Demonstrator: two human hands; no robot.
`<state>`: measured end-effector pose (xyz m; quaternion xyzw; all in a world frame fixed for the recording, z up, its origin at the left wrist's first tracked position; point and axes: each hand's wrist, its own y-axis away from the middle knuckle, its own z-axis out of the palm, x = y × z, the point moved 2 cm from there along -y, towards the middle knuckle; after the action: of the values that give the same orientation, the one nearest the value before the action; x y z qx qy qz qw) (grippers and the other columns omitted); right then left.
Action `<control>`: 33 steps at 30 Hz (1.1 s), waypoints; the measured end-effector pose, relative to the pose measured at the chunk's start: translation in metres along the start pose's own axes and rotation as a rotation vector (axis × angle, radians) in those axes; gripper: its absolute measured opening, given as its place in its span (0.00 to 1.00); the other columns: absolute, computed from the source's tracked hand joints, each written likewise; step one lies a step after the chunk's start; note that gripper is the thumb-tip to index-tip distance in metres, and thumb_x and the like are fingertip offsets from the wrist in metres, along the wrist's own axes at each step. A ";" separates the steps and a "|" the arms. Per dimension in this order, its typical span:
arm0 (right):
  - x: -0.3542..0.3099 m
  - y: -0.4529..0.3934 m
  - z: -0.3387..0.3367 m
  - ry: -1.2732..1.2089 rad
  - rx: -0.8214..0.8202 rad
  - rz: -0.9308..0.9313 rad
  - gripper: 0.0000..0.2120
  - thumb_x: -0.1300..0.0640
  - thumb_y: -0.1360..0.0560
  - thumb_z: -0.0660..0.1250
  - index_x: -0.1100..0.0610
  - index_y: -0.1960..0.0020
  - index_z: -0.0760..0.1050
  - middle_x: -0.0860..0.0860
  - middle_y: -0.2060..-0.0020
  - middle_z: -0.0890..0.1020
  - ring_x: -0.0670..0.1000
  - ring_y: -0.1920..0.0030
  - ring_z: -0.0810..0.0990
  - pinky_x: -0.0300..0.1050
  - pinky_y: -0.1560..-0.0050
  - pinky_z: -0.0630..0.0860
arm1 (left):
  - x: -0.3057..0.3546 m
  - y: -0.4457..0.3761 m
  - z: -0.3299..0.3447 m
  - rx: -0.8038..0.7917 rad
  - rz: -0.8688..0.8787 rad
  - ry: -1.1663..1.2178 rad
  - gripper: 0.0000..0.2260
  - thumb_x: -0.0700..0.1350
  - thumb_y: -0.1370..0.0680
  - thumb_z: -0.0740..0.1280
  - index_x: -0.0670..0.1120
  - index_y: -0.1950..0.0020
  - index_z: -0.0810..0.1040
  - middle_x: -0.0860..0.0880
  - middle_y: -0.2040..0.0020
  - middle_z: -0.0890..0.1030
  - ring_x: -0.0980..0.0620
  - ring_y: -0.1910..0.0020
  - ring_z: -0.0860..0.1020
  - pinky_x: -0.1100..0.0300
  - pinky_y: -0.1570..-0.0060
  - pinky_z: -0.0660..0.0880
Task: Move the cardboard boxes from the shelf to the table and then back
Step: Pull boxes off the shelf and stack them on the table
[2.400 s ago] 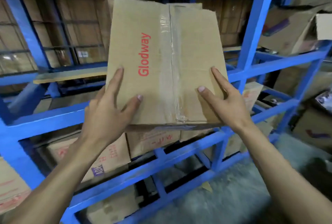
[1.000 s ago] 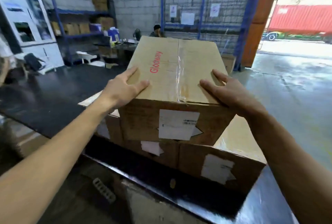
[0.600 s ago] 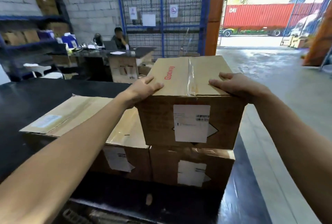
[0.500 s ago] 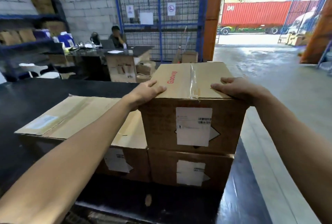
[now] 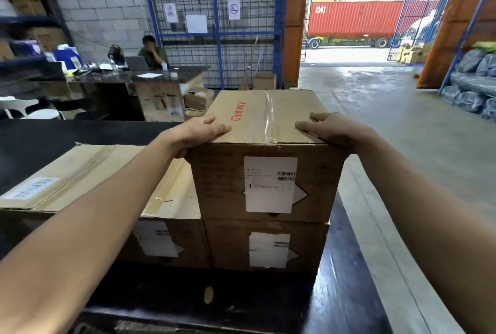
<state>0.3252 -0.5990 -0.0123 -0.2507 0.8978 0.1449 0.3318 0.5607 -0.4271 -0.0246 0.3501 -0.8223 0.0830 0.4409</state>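
Observation:
A taped cardboard box [image 5: 264,116] marked "Glodway", with a white label on its near face, sits on top of a second labelled box [image 5: 230,248] at the right end of the black table [image 5: 40,143]. My left hand [image 5: 198,132] grips its near left top corner, fingers over the top. My right hand [image 5: 335,129] grips the near right top corner the same way; both thumbs are hidden. A third, flatter box [image 5: 80,172] lies on the table, touching the stack on its left.
A person [image 5: 151,50] sits at a cluttered desk [image 5: 166,76] behind the table. A blue wire-mesh partition [image 5: 214,11] stands beyond. Concrete floor [image 5: 389,119] runs right of the table to an open doorway with a red container [image 5: 357,18] outside. Wrapped bundles [image 5: 475,87] lie far right.
I turned from the blue shelf rack to the table carrying the box. It came down onto the lower box, and my hands stay on its top corners.

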 end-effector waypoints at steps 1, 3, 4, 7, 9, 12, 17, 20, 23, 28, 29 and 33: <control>-0.001 0.001 0.000 -0.006 0.000 0.007 0.38 0.35 0.25 0.66 0.48 0.21 0.59 0.55 0.25 0.66 0.59 0.33 0.72 0.52 0.45 0.77 | 0.000 0.001 0.000 0.004 -0.001 0.005 0.37 0.64 0.25 0.68 0.58 0.21 0.56 0.47 0.26 0.68 0.46 0.43 0.79 0.45 0.48 0.81; -0.003 0.001 0.000 -0.016 -0.006 0.021 0.38 0.35 0.25 0.66 0.47 0.21 0.59 0.55 0.25 0.66 0.59 0.35 0.73 0.49 0.54 0.77 | -0.001 0.001 0.001 0.002 0.001 0.018 0.38 0.64 0.26 0.68 0.59 0.21 0.56 0.47 0.25 0.67 0.46 0.43 0.78 0.46 0.48 0.81; -0.003 0.002 0.000 -0.014 -0.005 0.024 0.38 0.35 0.26 0.66 0.47 0.21 0.58 0.55 0.25 0.66 0.59 0.35 0.73 0.49 0.54 0.77 | -0.002 0.001 0.001 -0.001 0.000 0.027 0.38 0.64 0.26 0.68 0.59 0.21 0.56 0.48 0.25 0.67 0.45 0.43 0.78 0.46 0.49 0.81; -0.002 0.000 0.000 0.000 -0.003 0.022 0.39 0.34 0.26 0.66 0.48 0.21 0.59 0.55 0.25 0.66 0.60 0.33 0.72 0.52 0.46 0.76 | -0.002 0.001 0.004 0.003 0.014 0.064 0.37 0.63 0.25 0.69 0.59 0.21 0.56 0.48 0.25 0.67 0.46 0.45 0.79 0.47 0.51 0.82; -0.003 0.001 0.000 0.001 -0.003 0.022 0.39 0.35 0.25 0.66 0.48 0.21 0.59 0.56 0.25 0.65 0.60 0.32 0.71 0.50 0.48 0.75 | -0.002 0.002 0.005 0.021 0.013 0.103 0.36 0.61 0.25 0.69 0.58 0.21 0.58 0.46 0.28 0.70 0.47 0.47 0.79 0.48 0.49 0.81; -0.005 -0.002 -0.001 -0.013 -0.007 0.047 0.38 0.37 0.25 0.66 0.49 0.21 0.58 0.56 0.25 0.65 0.60 0.33 0.72 0.50 0.52 0.74 | -0.002 -0.001 0.004 0.026 -0.014 0.143 0.36 0.61 0.26 0.71 0.57 0.21 0.60 0.45 0.31 0.73 0.45 0.43 0.79 0.45 0.44 0.79; -0.004 -0.007 0.002 0.062 0.003 0.045 0.37 0.36 0.24 0.64 0.50 0.20 0.58 0.57 0.24 0.64 0.61 0.29 0.68 0.53 0.38 0.70 | -0.001 0.003 0.006 0.032 -0.010 0.145 0.34 0.59 0.24 0.70 0.56 0.21 0.59 0.47 0.34 0.72 0.46 0.41 0.75 0.47 0.41 0.76; -0.005 -0.002 0.004 0.106 0.043 0.045 0.36 0.35 0.24 0.63 0.51 0.22 0.61 0.56 0.26 0.67 0.61 0.30 0.69 0.57 0.35 0.69 | -0.004 0.006 0.007 0.102 0.036 0.198 0.28 0.57 0.21 0.67 0.55 0.23 0.63 0.49 0.38 0.73 0.48 0.42 0.75 0.50 0.45 0.77; -0.010 0.003 0.011 0.288 0.185 0.014 0.32 0.31 0.26 0.60 0.46 0.26 0.67 0.57 0.28 0.70 0.63 0.29 0.67 0.73 0.29 0.54 | -0.012 0.011 0.005 0.244 0.124 0.254 0.21 0.56 0.18 0.61 0.52 0.27 0.70 0.49 0.32 0.75 0.48 0.37 0.73 0.50 0.38 0.73; -0.072 0.045 0.069 0.299 0.323 -0.449 0.24 0.39 0.21 0.58 0.45 0.28 0.69 0.57 0.28 0.70 0.59 0.28 0.66 0.69 0.27 0.51 | -0.046 0.050 -0.016 0.469 0.216 0.172 0.18 0.54 0.17 0.58 0.50 0.30 0.74 0.48 0.33 0.76 0.46 0.37 0.75 0.51 0.38 0.73; -0.087 0.059 0.085 0.261 0.306 -0.555 0.23 0.41 0.21 0.58 0.46 0.28 0.70 0.57 0.29 0.71 0.58 0.28 0.67 0.67 0.27 0.54 | -0.058 0.063 -0.022 0.499 0.217 0.151 0.17 0.53 0.17 0.59 0.50 0.30 0.74 0.48 0.34 0.77 0.47 0.38 0.76 0.50 0.38 0.74; -0.143 0.110 0.161 0.102 0.144 -0.816 0.21 0.45 0.20 0.60 0.50 0.29 0.71 0.56 0.31 0.73 0.57 0.31 0.70 0.57 0.31 0.67 | -0.118 0.120 -0.057 0.607 0.126 0.042 0.16 0.51 0.19 0.61 0.51 0.32 0.75 0.50 0.41 0.79 0.52 0.44 0.76 0.60 0.47 0.72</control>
<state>0.4427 -0.3882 -0.0248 -0.5691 0.7478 -0.0742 0.3337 0.5638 -0.2533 -0.0628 0.4121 -0.7708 0.3591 0.3273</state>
